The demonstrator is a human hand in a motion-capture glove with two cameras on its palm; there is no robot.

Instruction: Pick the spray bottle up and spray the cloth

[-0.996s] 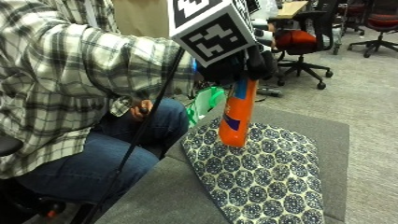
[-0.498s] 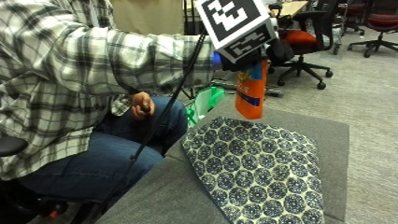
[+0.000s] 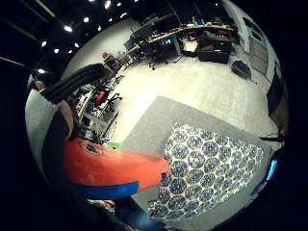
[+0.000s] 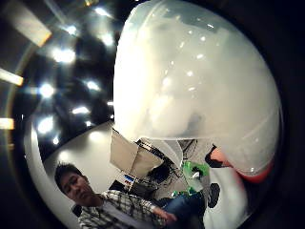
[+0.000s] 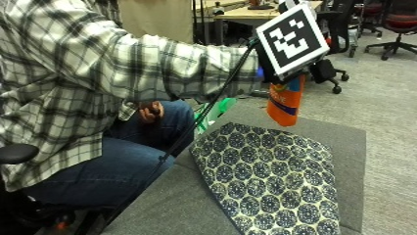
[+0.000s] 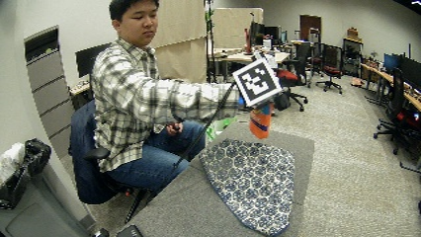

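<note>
The spray bottle (image 5: 285, 100) hangs in the air above the far end of the table (image 5: 338, 142), clear of the surface and over the far edge of the cloth (image 5: 270, 176). It is orange with a blue band and a label on its side, and its lower end tilts slightly toward the person. Its top is hidden behind the glove's fittings in the outside view. In the little-finger-side palm view the orange body with the blue stripe (image 3: 113, 171) lies right against the palm, and in the thumb-side palm view a pale, cloudy rounded part (image 4: 190, 86) fills most of the picture, with an orange edge below it.

The right hand (image 5: 277, 73) is raised at about chest height with the arm stretched forward from the shoulder, the plaid sleeve (image 5: 189, 68) nearly level. Its fingers are wrapped round the upper part of the bottle and carry it. The bare left hand (image 5: 151, 110) rests curled on the person's thigh.

The cloth is dark blue with a repeating pattern of pale round medallions. It lies flat on the table, spread in a rough wedge that widens toward the near end. The table is covered in grey felt-like material. The person sits on a chair (image 6: 85, 158) beside it.

The room is an office with pale carpet (image 6: 342, 128), desks (image 6: 236, 57) and black rolling chairs (image 6: 293, 69) behind, and a green object (image 5: 218, 107) on the floor near the person's knee.
</note>
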